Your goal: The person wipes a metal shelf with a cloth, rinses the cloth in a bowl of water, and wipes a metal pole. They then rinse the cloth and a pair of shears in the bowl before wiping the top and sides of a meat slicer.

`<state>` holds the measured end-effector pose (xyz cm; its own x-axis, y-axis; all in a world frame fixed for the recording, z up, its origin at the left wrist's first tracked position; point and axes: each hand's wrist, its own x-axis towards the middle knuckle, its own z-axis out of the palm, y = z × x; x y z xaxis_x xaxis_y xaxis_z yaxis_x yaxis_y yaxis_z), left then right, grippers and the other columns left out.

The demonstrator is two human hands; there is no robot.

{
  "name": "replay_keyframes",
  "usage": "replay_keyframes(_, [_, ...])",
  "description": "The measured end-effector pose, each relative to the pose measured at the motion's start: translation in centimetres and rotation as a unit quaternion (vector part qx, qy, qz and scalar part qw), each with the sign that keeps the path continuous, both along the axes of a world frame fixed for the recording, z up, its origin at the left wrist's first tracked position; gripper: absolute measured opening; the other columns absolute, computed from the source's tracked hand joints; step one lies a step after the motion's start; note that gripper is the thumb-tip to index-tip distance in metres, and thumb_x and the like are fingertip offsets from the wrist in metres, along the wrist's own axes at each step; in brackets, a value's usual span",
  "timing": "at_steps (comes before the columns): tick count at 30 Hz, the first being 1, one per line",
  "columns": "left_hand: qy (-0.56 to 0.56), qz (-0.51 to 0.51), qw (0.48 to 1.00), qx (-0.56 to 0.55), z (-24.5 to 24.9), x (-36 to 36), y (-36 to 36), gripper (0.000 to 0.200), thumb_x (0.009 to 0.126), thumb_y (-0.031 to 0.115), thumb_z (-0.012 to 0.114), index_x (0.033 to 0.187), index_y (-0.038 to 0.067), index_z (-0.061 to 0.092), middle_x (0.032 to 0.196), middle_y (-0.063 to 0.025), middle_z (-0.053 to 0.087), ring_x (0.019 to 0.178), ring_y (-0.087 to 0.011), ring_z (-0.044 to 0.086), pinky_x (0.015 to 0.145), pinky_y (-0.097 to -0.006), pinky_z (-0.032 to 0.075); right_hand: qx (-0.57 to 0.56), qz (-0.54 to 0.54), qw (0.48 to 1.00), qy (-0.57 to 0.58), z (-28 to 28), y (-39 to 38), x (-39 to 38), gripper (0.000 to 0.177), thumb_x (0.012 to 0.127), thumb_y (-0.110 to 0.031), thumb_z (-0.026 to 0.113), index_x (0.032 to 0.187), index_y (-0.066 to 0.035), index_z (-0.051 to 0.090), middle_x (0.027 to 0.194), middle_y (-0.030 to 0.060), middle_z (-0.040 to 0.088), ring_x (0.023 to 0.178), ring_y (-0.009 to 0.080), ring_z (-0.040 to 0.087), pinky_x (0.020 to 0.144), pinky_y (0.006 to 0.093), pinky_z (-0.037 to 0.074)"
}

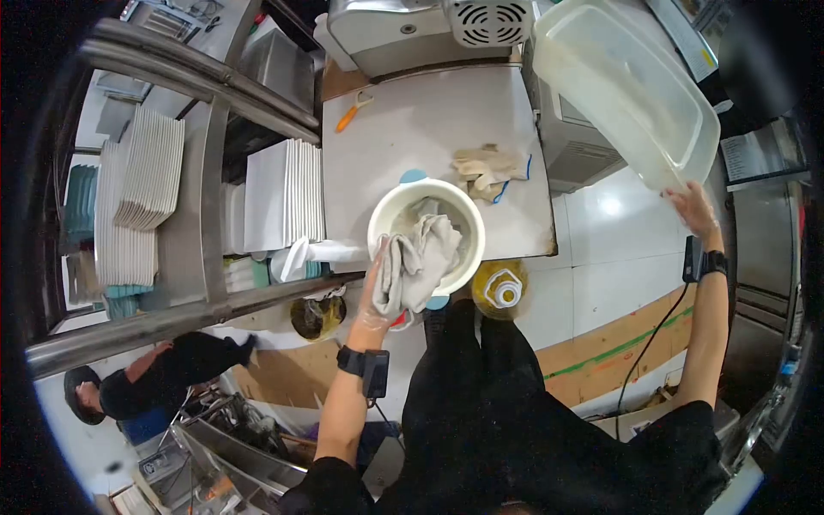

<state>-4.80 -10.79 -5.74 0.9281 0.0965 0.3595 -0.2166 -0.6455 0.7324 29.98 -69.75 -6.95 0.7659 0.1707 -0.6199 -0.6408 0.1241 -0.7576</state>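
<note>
In the head view my left hand (372,299) is closed on a pale grey cloth (419,262), bunched up over a white basin (378,215) with blue handles. Part of the cloth hangs inside the basin, which sits at the front edge of a white-topped table. Out to the right, my right hand (693,210) grips the near end of a translucent plastic tub (618,86). The tub is tilted and its far end rests by the equipment at the top. Work gloves (491,167) lie on the table just beyond the basin.
An orange-handled peeler (354,112) lies on the table (403,129), below a metal machine (412,39). A jug of yellow liquid (500,290) stands on the floor by my legs. Stacked white trays (287,193) fill the left shelves. Another person (172,373) is at lower left.
</note>
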Motion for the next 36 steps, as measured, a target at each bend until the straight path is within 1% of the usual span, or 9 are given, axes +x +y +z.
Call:
replay_keyframes(8, [-0.082,-0.019,0.922,0.379,3.6,1.3,0.3,0.069,0.074,0.006,0.075,0.126,-0.024,0.04,0.131,-0.0348,0.047,0.121,-0.0468,0.051,0.102,-0.0476,0.046,-0.002,-0.013,0.994,-0.113,2.8,1.0,-12.7,0.041,0.094,-0.026,0.056,0.114,0.009,0.053,0.104,0.0195,0.065,0.089,0.023,0.066,0.069,0.0234,0.051])
replay_keyframes(13, [0.064,-0.025,0.938,-0.339,3.8,1.5,-1.0,0.047,0.1,0.037,0.049,0.133,0.003,0.051,0.125,-0.0095,0.06,0.114,-0.0211,0.058,0.101,-0.0341,0.045,0.005,0.117,0.987,-0.112,7.8,-0.7,-21.7,0.038,0.099,-0.029,0.051,0.113,0.006,0.057,0.098,0.0148,0.068,0.092,0.0191,0.067,0.06,0.0176,0.048])
replay_keyframes(16, [0.267,0.016,0.535,-0.801,3.7,1.5,0.2,0.044,0.1,0.036,0.05,0.132,0.005,0.052,0.124,-0.0097,0.061,0.114,-0.0211,0.058,0.1,-0.0342,0.046,-0.046,0.037,0.998,-0.007,13.4,6.6,-25.6,0.033,0.098,-0.026,0.049,0.1,0.004,0.061,0.089,0.0097,0.067,0.096,0.019,0.067,0.058,0.0144,0.041])
replay_keyframes(21, [0.256,0.07,0.653,-0.709,1.6,-2.6,0.4,0.045,0.1,0.032,0.051,0.135,0.005,0.049,0.128,-0.0107,0.059,0.117,-0.0203,0.056,0.104,-0.0335,0.043,-0.062,0.097,0.993,0.004,14.7,12.0,-25.8,0.047,0.09,-0.022,0.054,0.127,0.007,0.048,0.093,0.0128,0.067,0.087,0.0223,0.067,0.056,0.0212,0.046])
replay_keyframes(24, [0.159,-0.051,0.933,-0.32,1.2,-4.8,1.1,0.048,0.102,0.029,0.046,0.143,0.004,0.041,0.139,-0.0095,0.049,0.127,-0.0168,0.048,0.11,-0.0292,0.036,-0.108,0.11,0.987,0.039,15.6,18.0,-23.3,0.065,0.084,-0.023,0.056,0.136,0.009,0.037,0.097,0.0164,0.066,0.063,0.0153,0.057,0.052,0.0248,0.047])
replay_keyframes(26, [0.293,0.01,0.668,-0.684,0.6,-5.3,1.2,0.049,0.103,0.03,0.046,0.142,0.002,0.041,0.139,-0.0087,0.05,0.126,-0.0158,0.049,0.109,-0.028,0.036,-0.028,0.172,0.985,0.007,15.1,20.4,-20.9,0.058,0.088,-0.019,0.055,0.138,0.005,0.039,0.103,0.0167,0.065,0.064,0.0159,0.058,0.052,0.0257,0.049])
replay_keyframes(27, [0.237,0.015,0.782,-0.576,1.6,-5.7,0.3,0.048,0.102,0.032,0.046,0.138,0.001,0.046,0.133,-0.0075,0.055,0.121,-0.0136,0.052,0.106,-0.0271,0.039,-0.022,0.218,0.973,-0.07,13.0,20.7,-19.7,0.052,0.09,-0.015,0.053,0.138,0.003,0.041,0.104,0.0165,0.064,0.066,0.0166,0.059,0.053,0.0257,0.049])
replay_keyframes(29, [0.288,0.024,0.602,-0.744,2.9,-5.8,0.4,0.045,0.102,0.034,0.047,0.133,0.001,0.051,0.125,-0.0056,0.059,0.115,-0.0121,0.055,0.101,-0.0263,0.042,-0.049,0.317,0.932,-0.168,12.0,23.3,-16.7,0.042,0.094,-0.009,0.048,0.136,-0.001,0.046,0.107,0.0165,0.064,0.069,0.0179,0.061,0.055,0.0256,0.051])
replay_keyframes(36, [0.341,0.072,0.557,-0.754,0.5,-7.4,0.3,0.043,0.101,0.038,0.048,0.127,0.004,0.055,0.121,-0.0028,0.06,0.108,-0.0095,0.058,0.095,-0.0237,0.046,0.019,0.446,0.877,-0.179,11.6,34.7,-9.6,0.027,0.092,-0.009,0.057,0.114,0.004,0.053,0.091,0.0163,0.069,0.079,0.0192,0.065,0.068,0.0259,0.051])
